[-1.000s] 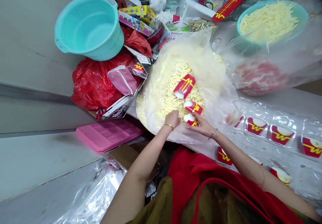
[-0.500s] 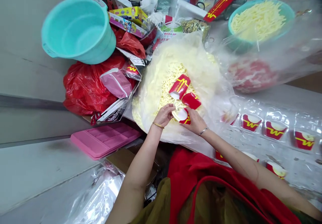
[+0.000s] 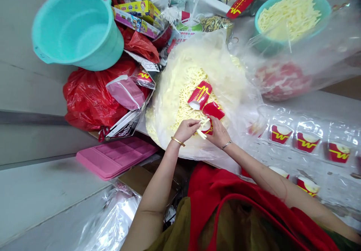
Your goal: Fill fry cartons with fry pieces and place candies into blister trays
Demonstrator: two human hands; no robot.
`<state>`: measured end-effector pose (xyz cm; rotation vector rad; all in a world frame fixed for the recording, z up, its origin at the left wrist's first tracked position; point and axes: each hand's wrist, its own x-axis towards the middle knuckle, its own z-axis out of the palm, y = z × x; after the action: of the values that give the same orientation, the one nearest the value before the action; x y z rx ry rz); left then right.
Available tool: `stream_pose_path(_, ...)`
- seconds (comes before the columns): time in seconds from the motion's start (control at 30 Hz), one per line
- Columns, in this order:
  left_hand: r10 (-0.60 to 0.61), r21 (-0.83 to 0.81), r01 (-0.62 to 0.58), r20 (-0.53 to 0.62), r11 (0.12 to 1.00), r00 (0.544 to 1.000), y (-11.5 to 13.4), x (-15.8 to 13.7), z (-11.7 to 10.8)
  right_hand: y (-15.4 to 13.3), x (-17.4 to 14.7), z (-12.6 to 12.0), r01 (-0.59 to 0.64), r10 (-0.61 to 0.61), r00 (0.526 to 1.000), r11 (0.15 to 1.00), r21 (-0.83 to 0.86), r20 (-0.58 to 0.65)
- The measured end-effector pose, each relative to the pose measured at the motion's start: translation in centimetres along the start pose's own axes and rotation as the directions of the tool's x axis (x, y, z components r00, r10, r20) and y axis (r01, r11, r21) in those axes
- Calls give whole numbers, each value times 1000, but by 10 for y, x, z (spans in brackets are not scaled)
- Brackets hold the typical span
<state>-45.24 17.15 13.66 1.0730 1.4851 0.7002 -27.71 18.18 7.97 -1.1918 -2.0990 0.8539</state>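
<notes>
My left hand (image 3: 187, 129) pinches a few pale yellow fry-shaped sticks (image 3: 202, 133) at the mouth of a small red-and-white fry box. My right hand (image 3: 219, 133) is closed around that fry box (image 3: 209, 127), its white inside turned toward my left hand. Just beyond my hands, a red carton with yellow print (image 3: 200, 94) and a second red carton (image 3: 214, 110) rest on a heap of fry-shaped sticks (image 3: 184, 102). The heap lies inside a large, opened clear plastic bag (image 3: 231, 81).
Clear plastic trays holding red fry boxes (image 3: 281, 134) stand at right. A turquoise bowl of sticks (image 3: 293, 15) is at the back right. On the left are a turquoise tub (image 3: 76, 29), a red plastic bag (image 3: 93, 96) and pink trays (image 3: 115, 157).
My left hand has brought several sticks up to the box mouth, where they now show between my hands. The view has shifted slightly; my right hand keeps its hold on the box.
</notes>
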Motion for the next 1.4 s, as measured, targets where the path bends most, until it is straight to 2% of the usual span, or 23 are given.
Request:
stream_pose_path(0.07, -63, -109, 65, 22, 992, 998, 1, 0, -1, 1, -1, 1, 4, -4, 1000, 1000, 10, -1)
stream_pose_path(0.2, -96, -257, 89, -12, 962, 995, 6, -2, -8, 2, -1, 3, 7, -6, 1000, 999, 32, -6)
stream_pose_path(0.37, -163, -503, 169, 56, 848, 985, 11, -9, -22, 5, -2, 2, 21, -21, 1000, 998, 53, -5)
stream_pose_path(0.5, -194, -590, 240, 141, 771, 971, 13, -13, -26, 5, -3, 2, 37, -37, 999, 997, 65, -11)
stream_pose_path(0.67, -163, -648, 217, 143, 730, 976, 13, -14, -22, 2, -5, 4, 71, -68, 997, 993, 99, -33)
stream_pose_path(0.73, -151, -625, 173, 89, 761, 985, 14, -12, -19, 0, -6, 3, 75, -72, 997, 992, 106, -30)
stream_pose_path(0.8, -121, -565, 89, -20, 820, 992, 14, -10, -14, -4, -6, 2, 69, -68, 998, 992, 104, -12)
stream_pose_path(0.9, -8, -392, -70, -194, 917, 981, 12, -7, -5, -12, -6, 1, 36, -39, 999, 994, 103, 28)
stream_pose_path(1.07, 155, -180, -236, -374, 955, 914, 6, -4, 8, -21, -7, 0, -36, 35, 999, 997, 73, 25)
stream_pose_path(1.2, 190, -136, -279, -456, 951, 869, 2, -4, 15, -22, -7, -1, -28, 27, 999, 997, 67, 16)
stream_pose_path(1.4, 209, -45, -306, -635, 951, 744, 6, -10, 20, -18, -7, 0, -41, 42, 999, 998, 46, -2)
